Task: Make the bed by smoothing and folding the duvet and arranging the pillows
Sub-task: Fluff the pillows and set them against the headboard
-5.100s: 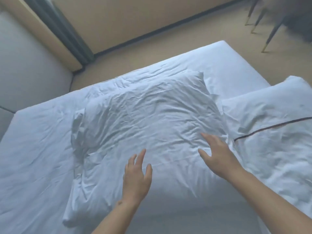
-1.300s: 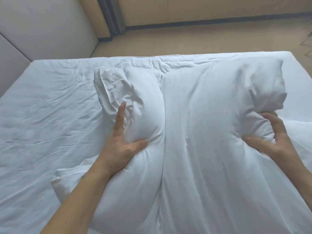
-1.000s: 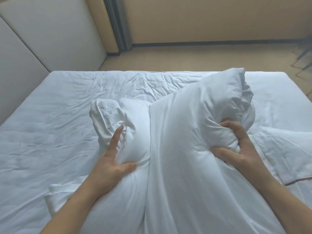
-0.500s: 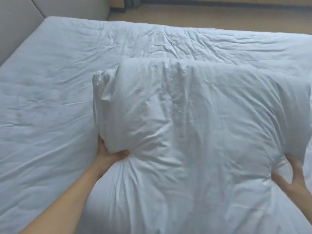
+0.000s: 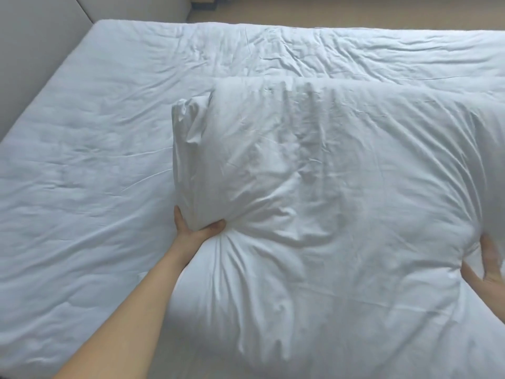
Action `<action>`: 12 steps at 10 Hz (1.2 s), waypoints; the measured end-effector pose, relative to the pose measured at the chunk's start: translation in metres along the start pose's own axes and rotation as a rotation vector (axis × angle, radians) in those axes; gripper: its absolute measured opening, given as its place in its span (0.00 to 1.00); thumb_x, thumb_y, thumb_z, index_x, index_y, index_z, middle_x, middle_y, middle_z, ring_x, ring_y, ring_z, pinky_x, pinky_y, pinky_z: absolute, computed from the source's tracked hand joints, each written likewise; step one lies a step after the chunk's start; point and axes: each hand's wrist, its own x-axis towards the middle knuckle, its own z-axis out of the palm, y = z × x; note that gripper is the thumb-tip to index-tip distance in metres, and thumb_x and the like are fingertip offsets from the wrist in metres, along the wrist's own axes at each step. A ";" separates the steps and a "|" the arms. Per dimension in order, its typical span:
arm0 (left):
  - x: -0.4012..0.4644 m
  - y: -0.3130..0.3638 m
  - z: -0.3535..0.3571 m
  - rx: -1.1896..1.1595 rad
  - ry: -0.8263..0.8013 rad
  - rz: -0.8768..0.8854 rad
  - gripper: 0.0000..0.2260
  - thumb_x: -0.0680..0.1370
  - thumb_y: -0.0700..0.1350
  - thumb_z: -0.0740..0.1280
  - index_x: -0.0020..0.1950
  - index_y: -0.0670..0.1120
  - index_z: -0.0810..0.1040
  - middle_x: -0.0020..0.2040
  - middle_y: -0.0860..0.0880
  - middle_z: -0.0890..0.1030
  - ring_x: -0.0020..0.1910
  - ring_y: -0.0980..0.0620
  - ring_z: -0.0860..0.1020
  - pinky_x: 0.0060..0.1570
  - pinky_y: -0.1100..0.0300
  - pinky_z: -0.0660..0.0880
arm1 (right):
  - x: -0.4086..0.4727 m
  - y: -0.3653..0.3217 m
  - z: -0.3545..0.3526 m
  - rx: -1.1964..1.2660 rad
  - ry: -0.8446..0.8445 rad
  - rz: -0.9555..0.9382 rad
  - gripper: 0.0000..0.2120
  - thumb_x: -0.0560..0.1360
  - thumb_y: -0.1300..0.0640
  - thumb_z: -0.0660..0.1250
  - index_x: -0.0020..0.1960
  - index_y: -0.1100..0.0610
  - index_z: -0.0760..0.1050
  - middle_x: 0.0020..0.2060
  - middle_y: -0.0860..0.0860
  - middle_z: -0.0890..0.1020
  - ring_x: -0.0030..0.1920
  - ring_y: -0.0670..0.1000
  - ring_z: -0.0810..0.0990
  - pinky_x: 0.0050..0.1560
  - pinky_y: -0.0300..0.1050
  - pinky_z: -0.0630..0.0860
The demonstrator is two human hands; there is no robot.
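The bed point(image 5: 82, 187) carries a white, creased duvet point(image 5: 273, 50) spread over its whole visible top. A large white pillow point(image 5: 328, 201) lies on the duvet toward the right, its left end bunched, reaching past the right edge of the view.

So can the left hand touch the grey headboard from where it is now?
Probably not right away. The left hand grips the pillow, and a wide stretch of duvet lies between it and the headboard. Nothing blocks the way, but it would need to let go and reach far.
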 end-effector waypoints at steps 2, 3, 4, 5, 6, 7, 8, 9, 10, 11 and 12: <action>-0.059 0.044 0.014 -0.013 -0.064 0.387 0.51 0.63 0.46 0.83 0.77 0.64 0.56 0.69 0.61 0.74 0.65 0.60 0.76 0.63 0.59 0.74 | -0.005 -0.018 0.012 0.032 0.086 -0.141 0.38 0.70 0.37 0.74 0.73 0.27 0.58 0.76 0.45 0.66 0.71 0.45 0.72 0.60 0.32 0.72; -0.087 0.078 0.028 0.003 -0.116 0.508 0.51 0.66 0.39 0.82 0.78 0.62 0.55 0.64 0.70 0.74 0.64 0.64 0.76 0.60 0.64 0.75 | -0.019 -0.082 -0.008 0.041 0.070 -0.249 0.27 0.73 0.46 0.75 0.67 0.34 0.69 0.63 0.34 0.76 0.61 0.37 0.77 0.61 0.29 0.72; -0.104 0.109 0.017 0.027 -0.102 0.491 0.57 0.64 0.46 0.85 0.77 0.68 0.48 0.64 0.76 0.71 0.64 0.69 0.74 0.67 0.59 0.73 | -0.053 -0.168 0.010 0.118 0.048 -0.256 0.22 0.72 0.52 0.76 0.58 0.32 0.73 0.49 0.24 0.77 0.50 0.28 0.76 0.53 0.21 0.70; -0.116 0.136 -0.029 0.044 -0.036 0.482 0.55 0.57 0.58 0.84 0.67 0.81 0.47 0.77 0.62 0.62 0.72 0.59 0.70 0.72 0.50 0.69 | -0.082 -0.222 0.033 0.179 0.089 -0.363 0.23 0.71 0.43 0.76 0.61 0.48 0.74 0.52 0.38 0.82 0.46 0.32 0.80 0.47 0.25 0.75; -0.130 0.150 -0.087 0.031 0.059 0.489 0.57 0.56 0.56 0.84 0.71 0.79 0.49 0.78 0.58 0.61 0.73 0.57 0.69 0.72 0.48 0.69 | -0.095 -0.267 0.076 0.216 -0.043 -0.409 0.23 0.74 0.67 0.71 0.61 0.45 0.73 0.44 0.38 0.83 0.42 0.41 0.82 0.42 0.35 0.79; -0.148 0.157 -0.163 -0.008 0.199 0.512 0.57 0.59 0.51 0.85 0.73 0.76 0.49 0.76 0.62 0.61 0.74 0.63 0.66 0.74 0.50 0.67 | -0.120 -0.338 0.149 0.150 -0.142 -0.476 0.25 0.73 0.72 0.70 0.62 0.48 0.72 0.45 0.43 0.79 0.36 0.34 0.79 0.35 0.27 0.74; -0.159 0.156 -0.242 -0.041 0.355 0.538 0.55 0.65 0.45 0.84 0.74 0.75 0.50 0.68 0.76 0.60 0.66 0.81 0.60 0.73 0.58 0.62 | -0.149 -0.409 0.226 0.122 -0.268 -0.543 0.25 0.71 0.69 0.73 0.57 0.43 0.73 0.47 0.42 0.81 0.41 0.39 0.80 0.35 0.27 0.73; -0.172 0.146 -0.306 -0.116 0.488 0.532 0.52 0.65 0.49 0.83 0.73 0.78 0.53 0.72 0.76 0.62 0.72 0.74 0.61 0.75 0.53 0.62 | -0.185 -0.480 0.297 0.102 -0.328 -0.631 0.25 0.64 0.59 0.76 0.57 0.42 0.74 0.46 0.37 0.80 0.42 0.36 0.79 0.36 0.27 0.72; -0.171 0.132 -0.346 -0.230 0.630 0.557 0.47 0.65 0.50 0.79 0.74 0.76 0.57 0.73 0.74 0.65 0.73 0.69 0.64 0.75 0.51 0.63 | -0.212 -0.549 0.364 0.077 -0.404 -0.792 0.25 0.65 0.60 0.75 0.59 0.46 0.74 0.47 0.38 0.77 0.39 0.28 0.76 0.35 0.22 0.69; -0.149 0.118 -0.370 -0.361 0.787 0.567 0.43 0.68 0.51 0.78 0.75 0.74 0.60 0.73 0.72 0.67 0.74 0.66 0.66 0.74 0.50 0.64 | -0.214 -0.612 0.437 0.019 -0.502 -0.950 0.24 0.70 0.68 0.74 0.60 0.47 0.74 0.45 0.37 0.78 0.41 0.33 0.77 0.40 0.26 0.73; -0.106 0.107 -0.377 -0.437 0.937 0.521 0.40 0.70 0.52 0.75 0.76 0.71 0.60 0.72 0.69 0.69 0.73 0.64 0.68 0.72 0.54 0.64 | -0.198 -0.661 0.506 -0.138 -0.556 -1.071 0.25 0.70 0.59 0.74 0.62 0.42 0.73 0.53 0.41 0.79 0.50 0.43 0.79 0.50 0.40 0.76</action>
